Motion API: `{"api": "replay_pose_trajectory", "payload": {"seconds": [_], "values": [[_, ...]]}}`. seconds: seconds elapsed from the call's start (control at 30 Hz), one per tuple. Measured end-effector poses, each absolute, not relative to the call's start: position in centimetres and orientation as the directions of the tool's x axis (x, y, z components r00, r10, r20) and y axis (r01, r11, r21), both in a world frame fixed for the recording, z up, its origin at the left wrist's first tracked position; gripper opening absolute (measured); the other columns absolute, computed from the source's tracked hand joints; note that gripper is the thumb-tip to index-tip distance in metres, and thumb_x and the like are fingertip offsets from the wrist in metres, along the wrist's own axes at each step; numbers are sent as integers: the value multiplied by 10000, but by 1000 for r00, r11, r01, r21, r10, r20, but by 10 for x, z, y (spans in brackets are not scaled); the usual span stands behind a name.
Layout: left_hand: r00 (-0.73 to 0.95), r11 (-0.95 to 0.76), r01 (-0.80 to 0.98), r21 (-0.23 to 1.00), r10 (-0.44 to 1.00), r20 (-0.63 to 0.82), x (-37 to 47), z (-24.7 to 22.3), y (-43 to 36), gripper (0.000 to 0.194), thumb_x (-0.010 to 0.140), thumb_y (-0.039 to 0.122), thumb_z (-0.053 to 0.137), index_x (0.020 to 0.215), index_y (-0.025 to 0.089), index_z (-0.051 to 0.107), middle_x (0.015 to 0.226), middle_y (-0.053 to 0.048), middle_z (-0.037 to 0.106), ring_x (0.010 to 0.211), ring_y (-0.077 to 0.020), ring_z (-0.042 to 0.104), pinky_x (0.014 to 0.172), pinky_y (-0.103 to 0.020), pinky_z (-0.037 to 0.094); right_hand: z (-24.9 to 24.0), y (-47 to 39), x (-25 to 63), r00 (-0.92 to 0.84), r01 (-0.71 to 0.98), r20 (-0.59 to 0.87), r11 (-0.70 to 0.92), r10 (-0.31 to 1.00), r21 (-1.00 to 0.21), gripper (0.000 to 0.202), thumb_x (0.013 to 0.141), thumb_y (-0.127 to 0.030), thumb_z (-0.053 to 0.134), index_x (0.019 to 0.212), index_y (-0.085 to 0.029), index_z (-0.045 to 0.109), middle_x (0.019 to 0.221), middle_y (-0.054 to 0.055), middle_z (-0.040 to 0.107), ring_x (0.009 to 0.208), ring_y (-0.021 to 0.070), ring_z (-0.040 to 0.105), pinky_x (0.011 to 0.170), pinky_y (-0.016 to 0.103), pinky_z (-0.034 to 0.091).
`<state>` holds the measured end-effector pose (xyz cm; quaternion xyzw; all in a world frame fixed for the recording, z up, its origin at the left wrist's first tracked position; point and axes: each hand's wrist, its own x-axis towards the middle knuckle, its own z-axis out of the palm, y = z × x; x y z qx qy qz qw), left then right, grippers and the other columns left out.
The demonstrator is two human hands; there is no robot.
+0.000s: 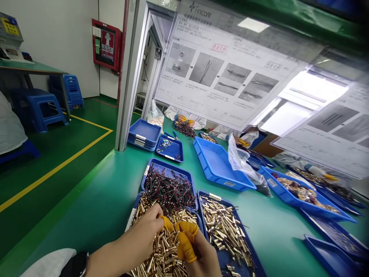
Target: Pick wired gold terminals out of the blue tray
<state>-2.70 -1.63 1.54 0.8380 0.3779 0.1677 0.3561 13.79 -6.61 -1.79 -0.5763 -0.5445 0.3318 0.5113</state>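
Note:
My left hand point(155, 219) and my right hand point(197, 246) meet above a blue tray heaped with small brass-coloured metal tubes point(165, 250). Yellow covers sleeve the fingertips of both. Thumbs and fingers are pinched close together, and whatever sits between them is too small and hidden to make out. Just beyond lies a blue tray point(191, 179) piled with short dark and red wire pieces point(170, 188). To the right, another blue tray point(253, 254) holds brass-coloured tubes point(223, 223), some with dark wires sticking out.
Stacked blue trays point(144, 132) and a small tray point(170, 148) of tiny parts stand at the back left, beside a metal post point(129, 77). A large light-blue bin point(215, 163) sits right of centre. Printed sheets point(225, 65) hang above. Several co-workers' gloved hands point(184, 120) work across the table.

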Motion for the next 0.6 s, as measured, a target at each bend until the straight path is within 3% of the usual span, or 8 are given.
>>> {"api": "replay_pose_trajectory", "payload": {"seconds": [0.1, 0.27, 0.33, 0.47, 0.6], "values": [[557, -318, 434, 843, 830, 26, -25, 20, -14, 408, 554, -116, 283, 755, 184, 472, 886, -11, 442, 830, -149, 465, 762, -234, 388, -8, -69, 131, 235, 272, 164, 97, 958, -958, 340, 758, -503, 562, 778, -171, 633, 489, -34, 512, 399, 103, 434, 396, 196, 358], [506, -80, 196, 977, 862, -31, -23, 20, -13, 403, 604, -70, 251, 797, 205, 472, 728, 21, 449, 678, -146, 451, 635, -225, 380, -3, -70, 129, 198, 300, 157, 93, 968, -949, 311, 753, -490, 564, 735, -183, 611, 492, -35, 492, 406, 104, 405, 404, 204, 311], [514, -17, 124, 992, 856, -50, -22, 17, -13, 424, 603, -66, 248, 831, 205, 481, 701, 27, 448, 659, -142, 453, 634, -227, 383, -4, -70, 129, 179, 333, 144, 78, 973, -940, 321, 753, -490, 551, 716, -176, 604, 502, -36, 464, 421, 104, 368, 409, 212, 277], [519, -11, 72, 997, 854, -28, -21, 10, -12, 316, 637, -26, 285, 710, 204, 488, 679, 32, 450, 659, -140, 462, 666, -246, 383, -4, -69, 125, 135, 404, 111, 48, 985, -914, 355, 762, -482, 520, 697, -148, 623, 496, -58, 363, 430, 93, 269, 412, 222, 207], [534, 142, -68, 988, 841, -85, -19, 12, -14, 162, 772, 118, 377, 829, 192, 509, 670, 28, 511, 684, -160, 514, 681, -282, 403, 0, -69, 123, 110, 436, 108, 50, 988, -898, 357, 767, -472, 512, 691, -143, 631, 489, -60, 351, 427, 92, 253, 409, 226, 189]]}}
